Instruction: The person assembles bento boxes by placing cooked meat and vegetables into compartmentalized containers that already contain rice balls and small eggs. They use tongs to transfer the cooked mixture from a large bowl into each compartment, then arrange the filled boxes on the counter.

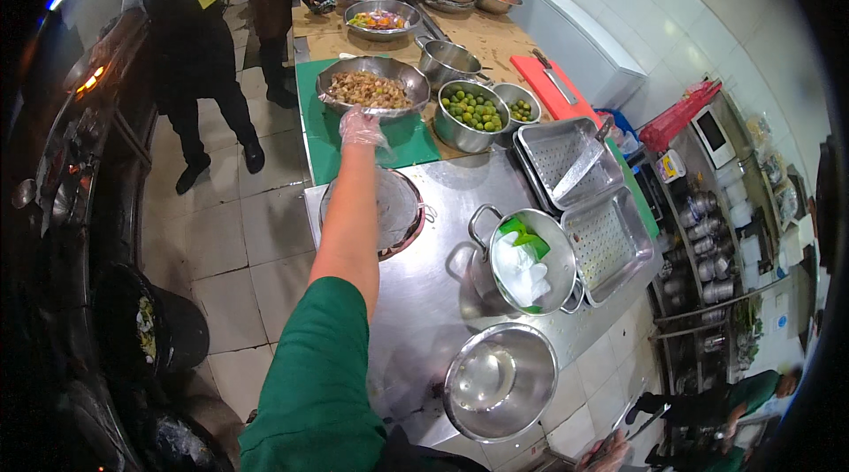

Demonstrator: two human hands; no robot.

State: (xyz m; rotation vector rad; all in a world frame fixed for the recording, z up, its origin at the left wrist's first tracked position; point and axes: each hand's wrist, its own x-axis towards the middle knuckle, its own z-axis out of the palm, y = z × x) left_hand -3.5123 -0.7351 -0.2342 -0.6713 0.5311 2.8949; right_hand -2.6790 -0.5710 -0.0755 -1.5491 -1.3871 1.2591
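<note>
Gloved left hand (361, 129) at the near rim of a steel bowl of chopped food (371, 87) on the green cutting board (416, 143).

The left hand, in a clear plastic glove, reaches out along the left edge of the steel bench (442, 198); its fingers curl on the bowl's near rim, though whether they clamp it I cannot tell. Under the forearm lies a round sieve (398, 207). Just right of the bowl stands a pot of green limes (471, 111). Toward the near edge sit a pot with white and green packets (528, 264) and an empty steel bowl (500, 381). The right hand is out of sight.
</note>
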